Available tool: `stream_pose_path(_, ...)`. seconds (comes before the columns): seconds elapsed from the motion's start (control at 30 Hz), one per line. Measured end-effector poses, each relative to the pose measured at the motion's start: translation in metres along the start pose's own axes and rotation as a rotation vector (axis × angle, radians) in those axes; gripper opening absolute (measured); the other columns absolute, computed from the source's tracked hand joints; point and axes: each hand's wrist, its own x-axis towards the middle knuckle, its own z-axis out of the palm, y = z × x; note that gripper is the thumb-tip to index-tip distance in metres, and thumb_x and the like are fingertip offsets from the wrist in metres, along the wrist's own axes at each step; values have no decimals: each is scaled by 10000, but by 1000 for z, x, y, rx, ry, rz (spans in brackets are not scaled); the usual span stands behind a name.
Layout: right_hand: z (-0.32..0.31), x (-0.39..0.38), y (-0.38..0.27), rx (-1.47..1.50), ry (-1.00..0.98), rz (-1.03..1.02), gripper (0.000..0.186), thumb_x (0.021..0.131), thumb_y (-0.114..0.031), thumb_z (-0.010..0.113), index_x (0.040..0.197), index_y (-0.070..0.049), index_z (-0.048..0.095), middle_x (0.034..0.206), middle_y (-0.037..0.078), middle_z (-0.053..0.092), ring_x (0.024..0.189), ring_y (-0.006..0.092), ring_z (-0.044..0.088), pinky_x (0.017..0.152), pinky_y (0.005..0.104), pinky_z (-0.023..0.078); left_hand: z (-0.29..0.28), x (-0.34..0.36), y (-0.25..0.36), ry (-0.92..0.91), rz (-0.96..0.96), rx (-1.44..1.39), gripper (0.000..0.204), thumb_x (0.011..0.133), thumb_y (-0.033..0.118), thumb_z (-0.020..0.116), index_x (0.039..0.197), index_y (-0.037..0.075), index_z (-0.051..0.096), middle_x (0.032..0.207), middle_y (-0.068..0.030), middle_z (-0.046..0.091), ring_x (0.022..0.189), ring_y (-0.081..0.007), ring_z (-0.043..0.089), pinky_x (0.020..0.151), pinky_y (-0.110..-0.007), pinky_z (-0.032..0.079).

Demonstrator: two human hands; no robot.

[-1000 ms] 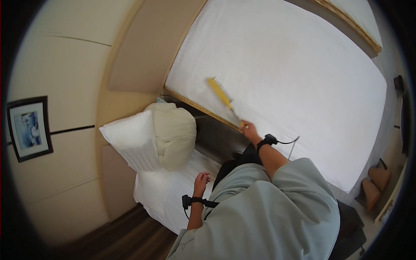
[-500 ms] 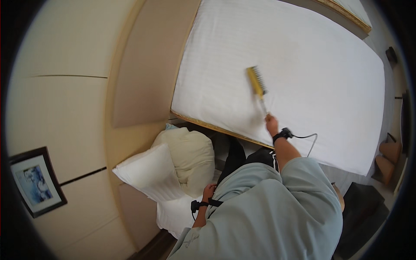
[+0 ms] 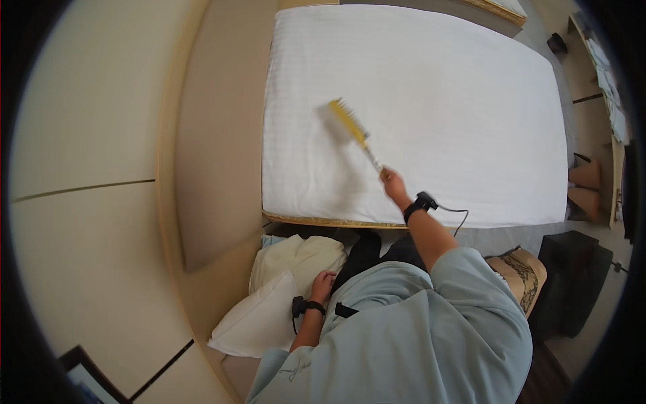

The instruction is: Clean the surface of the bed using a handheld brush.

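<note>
Clamped round the yellow, dark-bristled brush (image 3: pixel 348 121), the right hand (image 3: pixel 393 186) has swung it nearer the head end of the white-sheeted bed (image 3: pixel 464 135), suggesting repeated sweeps. Beside the bed, the left hand (image 3: pixel 323 286) shows no clear grip.

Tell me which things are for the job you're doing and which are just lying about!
In use:
- brush, gripped by its handle in the right hand
- white bed, under the brush

Just lying about:
- pillow
- cream bedding, near the left hand
</note>
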Motion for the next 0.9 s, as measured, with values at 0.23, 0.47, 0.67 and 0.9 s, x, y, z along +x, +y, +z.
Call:
stream_pose_path(0.23, -37, 105, 37, -80, 139, 119, 149, 832, -169, 522, 819, -32, 582, 657, 150, 572, 624, 306, 541, 577, 401, 432, -7, 11, 43, -57, 2, -249, 187, 850, 85, 442, 946, 16, 586, 764, -20, 564, 657, -84, 502, 624, -208, 422)
stream_pose_path(0.47, 96, -68, 5, -223, -617, -225, 312, 782, -123, 515, 1081, -105, 604, 948, 186, 603, 881, 344, 572, 777, 429, 446, -12, 21, 50, -143, -18, -72, 194, 856, 82, 435, 952, 12, 588, 781, -33, 571, 670, -91, 514, 635, -213, 433)
stream_pose_path(0.67, 73, -106, -18, -25, -596, -146, 320, 805, -200, 539, 1110, -114, 582, 1016, 168, 587, 963, 333, 547, 820, 412, 429, -17, 27, 59, -130, -61, 171, 197, 842, 85, 440, 942, 25, 599, 745, -31, 579, 654, -98, 527, 613, -222, 433)
stream_pose_path(0.9, -89, 5, 64, -99, 212, 127, 292, 848, -169, 520, 1130, -107, 564, 916, 172, 572, 878, 359, 543, 746, 424, 435, 3, 9, 49, -13, -82, 152, 186, 828, 89, 448, 914, 44, 607, 721, -22, 577, 636, -96, 529, 596, -222, 425)
